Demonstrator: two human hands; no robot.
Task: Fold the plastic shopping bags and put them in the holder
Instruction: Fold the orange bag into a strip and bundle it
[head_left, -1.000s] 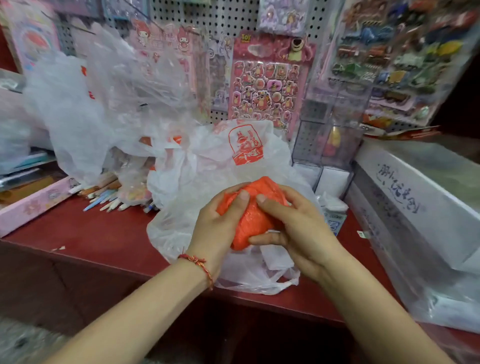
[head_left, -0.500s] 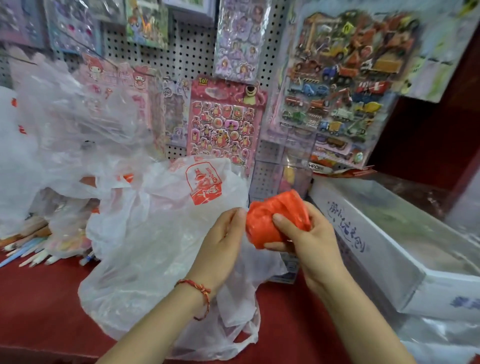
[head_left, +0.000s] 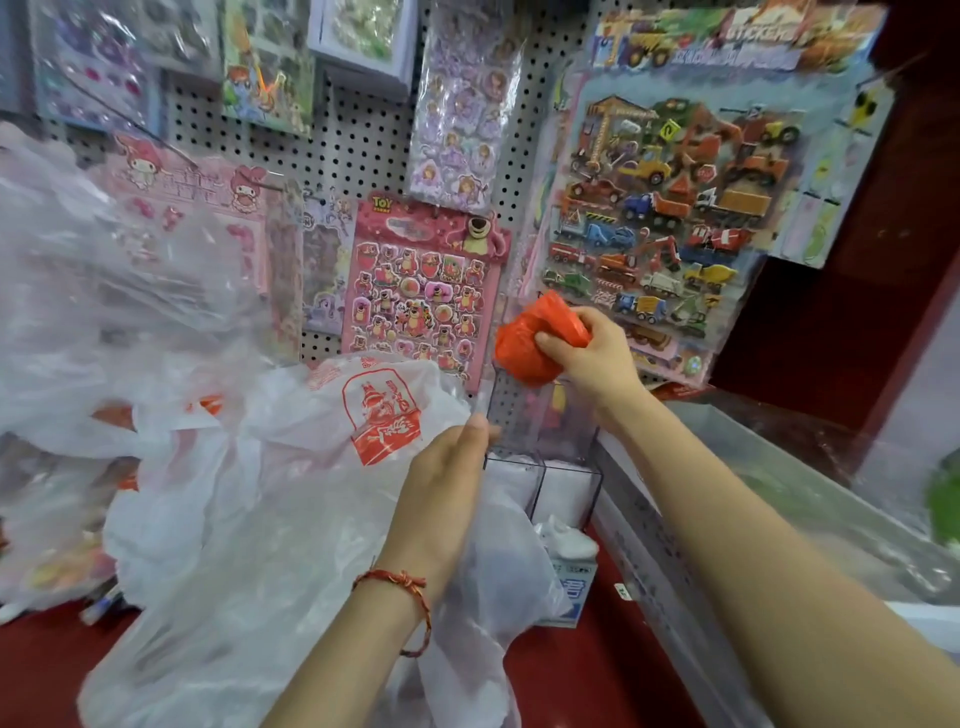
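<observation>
R hand (head_left: 597, 358): fingers curled tight round the folded orange bag (head_left: 530, 348), thumb on its near face.
Orange bag: wadded compact, just above the open top of the clear holder (head_left: 550, 441), not inside.
L hand (head_left: 447, 478): fingers straight & together, gripping nothing; tips touch holder's front L edge.
Holder: upright on red counter (head_left: 62, 675), w/ white stuff low inside, can't tell what.
White bags (head_left: 249, 519): loose pile, red print, under my L forearm, against holder's L side.
Behind: sticker sheets on pegboard (head_left: 363, 145).
</observation>
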